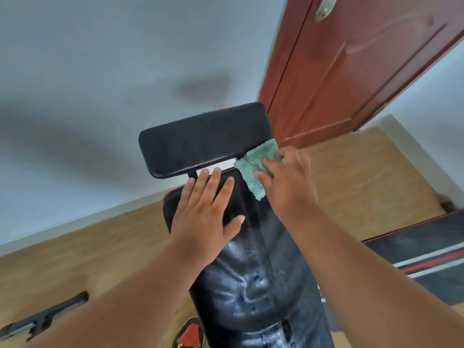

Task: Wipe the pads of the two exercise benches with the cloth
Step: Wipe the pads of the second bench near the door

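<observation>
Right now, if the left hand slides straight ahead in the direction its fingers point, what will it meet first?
Probably the gap at the end of the long back pad, then the lower edge of the headrest pad. The left hand lies flat, fingertips near that end; depth is unclear.

Back pad [253,280]: runs from the near edge of the view away toward the head pad.
Head pad [200,140]: beyond the back pad's far end, set crosswise.
Left hand [203,212]: flat on the back pad's far left part.
Cloth [256,169]: at the back pad's far right corner, touching the head pad, under the right hand [286,179].
Second bench [426,249]: right of the back pad.
Door [351,66]: behind, right.
</observation>
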